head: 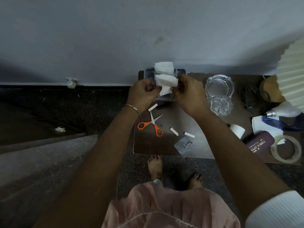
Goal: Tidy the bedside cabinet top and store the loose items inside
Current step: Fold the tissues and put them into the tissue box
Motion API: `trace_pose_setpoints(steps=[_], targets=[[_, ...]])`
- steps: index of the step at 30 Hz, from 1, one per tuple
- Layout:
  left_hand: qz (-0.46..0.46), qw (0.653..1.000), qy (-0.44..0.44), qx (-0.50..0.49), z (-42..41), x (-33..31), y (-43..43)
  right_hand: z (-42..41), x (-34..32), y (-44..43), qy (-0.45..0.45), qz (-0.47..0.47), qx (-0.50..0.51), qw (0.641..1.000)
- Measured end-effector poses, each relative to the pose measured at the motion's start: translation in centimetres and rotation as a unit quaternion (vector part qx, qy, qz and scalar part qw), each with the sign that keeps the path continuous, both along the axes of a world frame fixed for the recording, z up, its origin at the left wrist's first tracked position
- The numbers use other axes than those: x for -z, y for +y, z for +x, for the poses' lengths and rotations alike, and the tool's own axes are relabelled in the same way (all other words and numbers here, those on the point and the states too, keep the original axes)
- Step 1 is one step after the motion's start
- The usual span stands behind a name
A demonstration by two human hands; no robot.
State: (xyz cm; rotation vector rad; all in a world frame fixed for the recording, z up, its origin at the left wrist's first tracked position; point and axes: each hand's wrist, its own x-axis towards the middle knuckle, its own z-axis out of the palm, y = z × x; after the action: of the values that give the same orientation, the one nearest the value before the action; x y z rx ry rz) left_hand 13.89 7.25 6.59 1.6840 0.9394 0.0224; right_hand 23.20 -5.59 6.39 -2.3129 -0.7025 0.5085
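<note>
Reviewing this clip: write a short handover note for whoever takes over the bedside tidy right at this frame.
Left hand and right hand both pinch one white tissue over the tissue holder at the cabinet top's back edge.
Still loose on top: orange scissors, three small white pieces, clear packet, glass ashtrays, tape roll, spectacle case, bulb.
Done: nothing visibly stored.
Left: finish with the tissue, then store the loose items inside.
</note>
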Motion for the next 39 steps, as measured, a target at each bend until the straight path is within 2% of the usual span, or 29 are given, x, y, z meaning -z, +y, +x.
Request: trace_pose_setpoints(steps=[6,15,21,31,39], targets=[[0.002,0.999,0.018,0.028,0.2,0.3,0.6,-0.3,0.9,0.0,-0.006,-0.011,-0.020,1.000],[0.126,0.987,0.028,0.095,-0.1,0.5,0.8,-0.5,0.9,-0.1,-0.052,-0.083,-0.047,0.994],[0.139,0.987,0.007,0.076,-0.4,1.1,0.7,-0.9,1.2,-0.1,-0.098,-0.098,-0.065,0.988],[0.138,0.989,-0.018,0.057,-0.8,1.4,0.1,-1.9,1.2,-0.9,-0.087,-0.074,-0.024,0.993],[0.123,0.992,-0.032,0.006,-0.6,-0.1,-3.8,-3.9,0.6,-3.2,-0.083,0.023,0.042,0.995]])
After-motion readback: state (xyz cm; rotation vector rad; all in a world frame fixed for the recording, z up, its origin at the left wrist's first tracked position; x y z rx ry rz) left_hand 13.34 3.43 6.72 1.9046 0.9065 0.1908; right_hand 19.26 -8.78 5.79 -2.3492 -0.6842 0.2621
